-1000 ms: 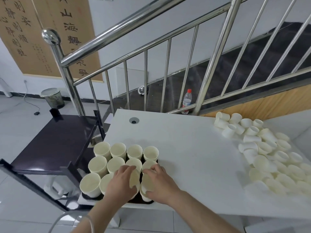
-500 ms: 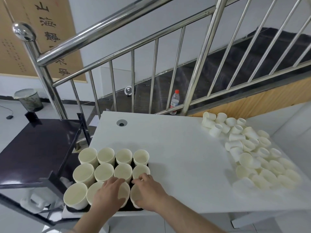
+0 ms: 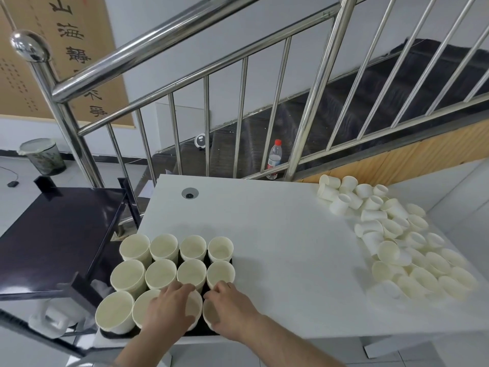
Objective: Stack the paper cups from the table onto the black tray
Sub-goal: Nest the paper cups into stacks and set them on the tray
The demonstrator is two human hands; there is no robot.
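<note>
Paper cups [image 3: 162, 271] stand upright in three rows on a black tray [image 3: 197, 330] at the near left corner of a white worktop [image 3: 264, 229]. The left hand [image 3: 169, 311] curls its fingers over the rim of a front-row cup [image 3: 192, 304]. Just beside it, the right hand [image 3: 232, 307] grips the neighbouring front cup [image 3: 209, 313]. A loose heap of cups [image 3: 391, 234] lies tumbled well apart along the worktop's right side, below a steel stair railing [image 3: 238, 107].
</note>
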